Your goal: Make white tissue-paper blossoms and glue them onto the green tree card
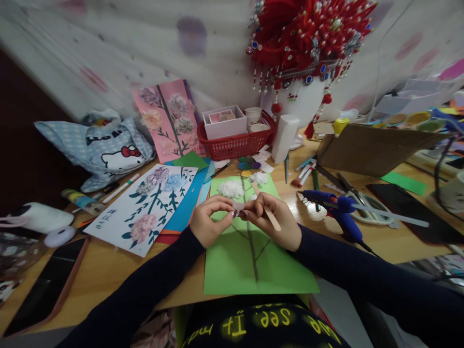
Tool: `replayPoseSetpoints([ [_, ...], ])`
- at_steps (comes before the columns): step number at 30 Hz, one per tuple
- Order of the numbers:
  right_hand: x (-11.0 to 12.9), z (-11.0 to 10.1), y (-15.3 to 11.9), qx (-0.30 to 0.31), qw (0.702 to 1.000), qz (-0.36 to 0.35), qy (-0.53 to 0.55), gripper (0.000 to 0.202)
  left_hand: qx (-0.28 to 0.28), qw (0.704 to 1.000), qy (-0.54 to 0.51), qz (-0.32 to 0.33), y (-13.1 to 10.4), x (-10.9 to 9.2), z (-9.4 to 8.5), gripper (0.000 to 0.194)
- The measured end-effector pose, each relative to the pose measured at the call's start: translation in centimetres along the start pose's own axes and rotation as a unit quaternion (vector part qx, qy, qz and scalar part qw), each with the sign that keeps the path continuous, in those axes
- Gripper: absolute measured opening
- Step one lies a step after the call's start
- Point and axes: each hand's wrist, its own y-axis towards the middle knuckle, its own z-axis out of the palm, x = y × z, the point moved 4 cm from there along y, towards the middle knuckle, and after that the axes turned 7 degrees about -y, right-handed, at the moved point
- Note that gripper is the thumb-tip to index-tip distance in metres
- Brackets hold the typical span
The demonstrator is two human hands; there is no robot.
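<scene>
My left hand (pixel 213 217) pinches a small white paper piece (pixel 238 206) between thumb and index finger. The fingertips of my right hand (pixel 277 220) meet the same piece from the other side. A wooden craft stick (pixel 271 218) is also tucked between the fingers of my right hand. Both hands are above a green sheet of paper (pixel 232 268), which bears a dark painted branch (pixel 254 263). Toward the sheet's far end lie a fluffy white paper flower (pixel 231 189) and another white flower (pixel 259 179). My fingers partly hide the middle of the branch.
A blue glue gun (pixel 333 203) and scissors (pixel 362 205) lie to the right. At left are a finished flower picture (pixel 145 212) and a phone (pixel 47 285). Behind stand a red basket (pixel 232 147), a white bottle (pixel 285 139) and a cardboard piece (pixel 373 150).
</scene>
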Motion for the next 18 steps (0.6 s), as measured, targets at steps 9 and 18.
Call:
replayPoseSetpoints([
  [9,0.14,0.14,0.09,0.006,0.999,0.024,0.041,0.036,-0.033,0.996,-0.078,-0.039,0.42,0.31,-0.58,0.009],
  [18,-0.1,0.18,0.05,0.012,0.997,0.042,0.062,0.039,-0.015,0.999,-0.032,-0.016,0.0,0.48,-0.18,0.008],
])
